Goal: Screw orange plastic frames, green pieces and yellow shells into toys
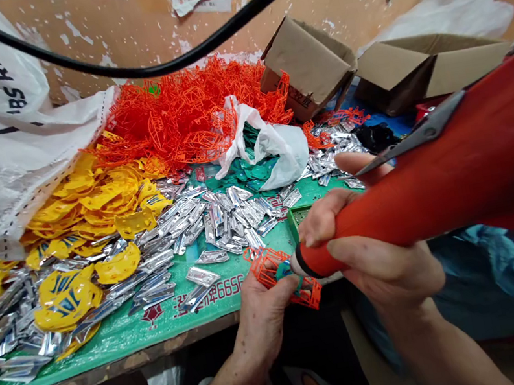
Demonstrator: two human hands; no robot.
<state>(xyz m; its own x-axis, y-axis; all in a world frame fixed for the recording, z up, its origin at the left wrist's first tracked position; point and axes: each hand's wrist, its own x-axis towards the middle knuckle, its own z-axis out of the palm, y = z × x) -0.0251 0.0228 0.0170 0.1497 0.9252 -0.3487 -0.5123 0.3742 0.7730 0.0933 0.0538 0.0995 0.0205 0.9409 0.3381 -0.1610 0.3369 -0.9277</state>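
Green matting at the bench edge carries silver strips (222,218) at ten o'clock while your left hand (262,313) pinches the orange frame (275,275) and your right hand (375,251) clenches the red driver (456,179), so keep its tip square on the frame.

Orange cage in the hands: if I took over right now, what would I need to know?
Left hand: grips the orange cage at the table edge.
Right hand: wrapped around the red tool, its black tip against the cage.
Pile of orange cages at the back; yellow discs and silver pieces spread across the table.
Done: one cage in hand under the tool.
Left: judging by the pile, many cages wait.
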